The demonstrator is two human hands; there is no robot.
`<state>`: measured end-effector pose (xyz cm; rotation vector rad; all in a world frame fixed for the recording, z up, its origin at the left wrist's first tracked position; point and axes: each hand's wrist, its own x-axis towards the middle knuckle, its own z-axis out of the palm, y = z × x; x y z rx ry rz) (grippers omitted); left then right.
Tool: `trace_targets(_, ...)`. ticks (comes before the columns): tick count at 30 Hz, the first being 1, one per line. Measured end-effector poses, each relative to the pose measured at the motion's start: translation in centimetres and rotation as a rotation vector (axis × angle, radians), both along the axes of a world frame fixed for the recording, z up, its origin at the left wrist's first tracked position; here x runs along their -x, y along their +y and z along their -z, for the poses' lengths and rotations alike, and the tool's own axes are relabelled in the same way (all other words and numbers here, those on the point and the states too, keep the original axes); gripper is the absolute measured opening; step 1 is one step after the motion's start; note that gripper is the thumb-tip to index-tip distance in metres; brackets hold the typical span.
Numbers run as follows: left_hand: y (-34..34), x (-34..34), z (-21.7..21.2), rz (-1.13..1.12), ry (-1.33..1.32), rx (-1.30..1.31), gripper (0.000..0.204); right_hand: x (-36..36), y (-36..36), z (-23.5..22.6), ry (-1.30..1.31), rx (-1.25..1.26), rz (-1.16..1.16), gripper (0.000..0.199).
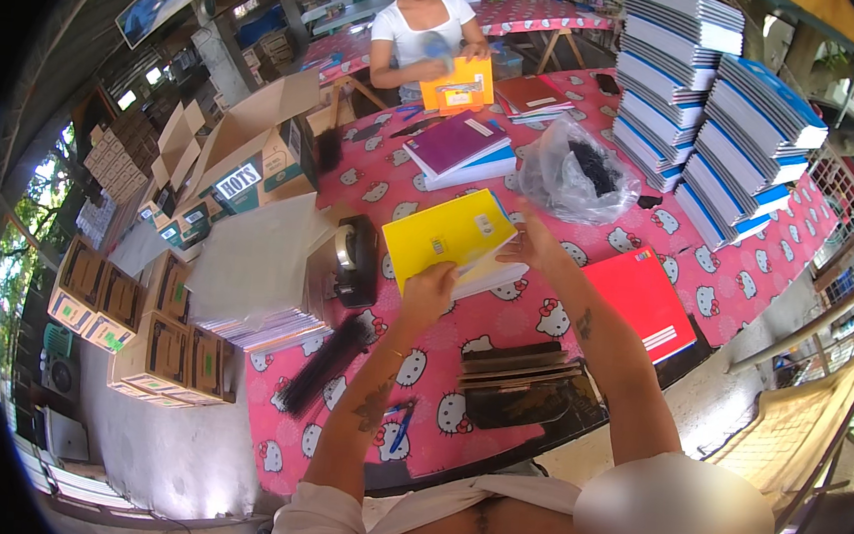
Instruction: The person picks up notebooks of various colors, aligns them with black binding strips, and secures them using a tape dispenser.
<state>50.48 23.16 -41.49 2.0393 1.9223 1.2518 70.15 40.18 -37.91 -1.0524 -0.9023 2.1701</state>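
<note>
A yellow-covered notebook (450, 235) is held up over the table between my hands. My left hand (429, 289) is closed on its near edge. At its right edge, my right hand (533, 245) has its fingers bent around the white pages, which show below the cover. Beyond it, a purple notebook (457, 139) lies on top of a blue one. A red notebook (640, 299) rests to the right, below my right forearm. Left of the yellow notebook stands a black tape dispenser (355, 261).
Tall notebook stacks (674, 86) stand at the far right, near a clear plastic bag (580, 174) holding black material. A sheet stack (252, 263), black strand bundle (327, 365), dark pouch (512, 394) and blue pen (401, 431) lie nearer. Across the table, a person (427, 31) handles a yellow item.
</note>
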Motion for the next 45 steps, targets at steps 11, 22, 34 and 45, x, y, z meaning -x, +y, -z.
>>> trace_targets(11, -4.9, 4.2, -8.9, 0.580, -1.371, 0.069, 0.046, -11.2, -14.0, -7.2, 0.181, -0.906, -0.166, 0.044)
trace_targets(22, -14.0, -10.1, -12.0, 0.379, -0.669, 0.166, 0.025, -21.6, -20.6, 5.1, 0.057, -0.679, 0.140, 0.032)
trace_targets(34, -18.0, -7.0, 7.1, 0.074, -0.895, 0.235, 0.058, -15.2, -23.5, 10.5, -0.119, -0.911, 0.189, 0.047)
trace_targets(45, -22.9, 11.8, 8.2, -0.627, 0.592, 0.147, 0.019, -14.4, -23.8, -0.1, -0.519, -1.498, 0.651, 0.066)
